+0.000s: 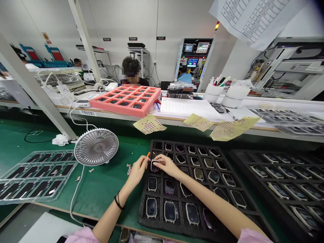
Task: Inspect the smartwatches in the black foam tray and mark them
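Electronics assembly workshop: black foam tray of watch-like casings under left hand and right hand, green-matted counter, co-worker ahead, test machines.

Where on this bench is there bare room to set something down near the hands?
Bare green mat lies left of the black foam tray, bordered by the white cable and the round white fan above. Crowded: that tray, filled with dark framed devices under the left hand and right hand, and the black tray to its right.
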Motion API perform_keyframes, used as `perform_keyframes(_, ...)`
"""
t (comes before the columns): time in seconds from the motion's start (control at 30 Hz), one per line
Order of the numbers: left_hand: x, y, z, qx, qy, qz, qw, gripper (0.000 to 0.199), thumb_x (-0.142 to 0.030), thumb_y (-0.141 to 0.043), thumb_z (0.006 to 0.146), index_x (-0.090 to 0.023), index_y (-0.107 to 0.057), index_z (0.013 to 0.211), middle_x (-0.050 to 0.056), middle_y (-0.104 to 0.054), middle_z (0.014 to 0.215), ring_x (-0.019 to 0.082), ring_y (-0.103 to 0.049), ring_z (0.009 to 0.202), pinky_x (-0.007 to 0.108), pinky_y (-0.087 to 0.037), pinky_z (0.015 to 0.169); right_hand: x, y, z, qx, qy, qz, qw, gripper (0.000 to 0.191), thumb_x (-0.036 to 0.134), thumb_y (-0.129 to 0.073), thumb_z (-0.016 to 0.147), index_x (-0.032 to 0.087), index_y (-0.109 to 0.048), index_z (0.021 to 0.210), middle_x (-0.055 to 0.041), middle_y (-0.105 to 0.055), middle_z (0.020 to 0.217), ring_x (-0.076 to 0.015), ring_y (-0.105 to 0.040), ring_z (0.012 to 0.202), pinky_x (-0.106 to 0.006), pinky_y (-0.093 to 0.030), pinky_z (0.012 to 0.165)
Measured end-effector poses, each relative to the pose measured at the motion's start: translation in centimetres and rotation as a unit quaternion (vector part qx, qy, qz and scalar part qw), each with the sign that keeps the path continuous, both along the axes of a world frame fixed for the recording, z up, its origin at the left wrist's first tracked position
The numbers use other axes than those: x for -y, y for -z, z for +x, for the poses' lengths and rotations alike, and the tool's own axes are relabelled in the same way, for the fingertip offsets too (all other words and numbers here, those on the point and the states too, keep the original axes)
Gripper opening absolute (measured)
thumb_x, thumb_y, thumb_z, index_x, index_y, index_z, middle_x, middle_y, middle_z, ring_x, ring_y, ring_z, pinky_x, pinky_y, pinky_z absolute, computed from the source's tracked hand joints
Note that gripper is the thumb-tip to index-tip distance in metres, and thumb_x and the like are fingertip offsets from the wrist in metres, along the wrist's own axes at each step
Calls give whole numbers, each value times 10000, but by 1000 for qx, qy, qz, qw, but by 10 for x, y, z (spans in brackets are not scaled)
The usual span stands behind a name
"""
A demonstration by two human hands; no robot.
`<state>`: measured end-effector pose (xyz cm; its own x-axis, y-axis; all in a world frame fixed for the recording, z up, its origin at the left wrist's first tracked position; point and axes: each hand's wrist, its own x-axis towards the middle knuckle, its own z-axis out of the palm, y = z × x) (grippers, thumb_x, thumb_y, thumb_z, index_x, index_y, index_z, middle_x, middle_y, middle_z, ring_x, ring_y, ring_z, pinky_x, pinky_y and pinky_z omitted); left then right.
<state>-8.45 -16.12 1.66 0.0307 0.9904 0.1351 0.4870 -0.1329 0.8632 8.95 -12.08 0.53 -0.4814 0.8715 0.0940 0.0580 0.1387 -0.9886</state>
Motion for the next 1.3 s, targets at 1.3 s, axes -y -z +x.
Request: perform_keyframes(1.3, 21, -16, 14, 245, 101, -132, 955, 523, -683, -520, 754, -165, -540, 688, -108, -279, 446, 35, -184, 348, 184, -148, 339, 19, -36, -27, -274, 47, -222, 935, 369, 480, -728, 715, 204, -486, 748, 100, -469, 482, -64, -447, 354, -172, -327, 351)
